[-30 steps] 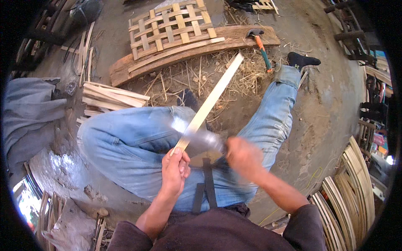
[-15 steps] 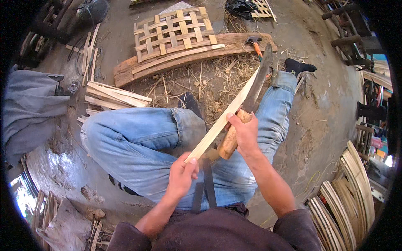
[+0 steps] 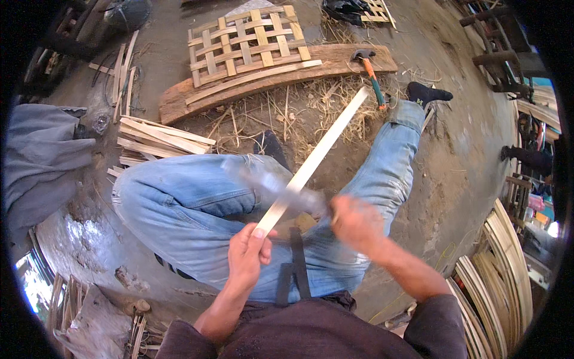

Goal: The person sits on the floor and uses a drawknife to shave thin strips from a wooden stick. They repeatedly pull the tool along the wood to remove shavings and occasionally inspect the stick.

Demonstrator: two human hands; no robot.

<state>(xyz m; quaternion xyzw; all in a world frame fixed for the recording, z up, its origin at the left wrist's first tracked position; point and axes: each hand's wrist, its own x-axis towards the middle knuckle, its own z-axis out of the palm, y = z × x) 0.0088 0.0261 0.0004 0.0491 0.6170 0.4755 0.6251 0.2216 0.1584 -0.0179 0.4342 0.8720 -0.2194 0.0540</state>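
My left hand is closed around the near end of a pale, flat wooden strip, thumb on top. The strip slants away to the upper right, over the gap between my legs. My right hand, smeared by motion, grips the handle of a machete. The machete blade is a blur reaching left across the lower part of the strip; whether it touches the strip I cannot tell. Beneath my hands, part of a light wooden piece shows between my thighs.
Beyond my feet, a woven slat panel leans on a thick wooden beam. A hammer with an orange-and-green handle rests against the beam. Shavings litter the floor. Cut strips lie left; bundled curved strips stand right.
The machete has swung from pointing up along the strip to lying across it, pointing left. My right hand has turned and moved slightly down. My left hand still holds the strip's end.
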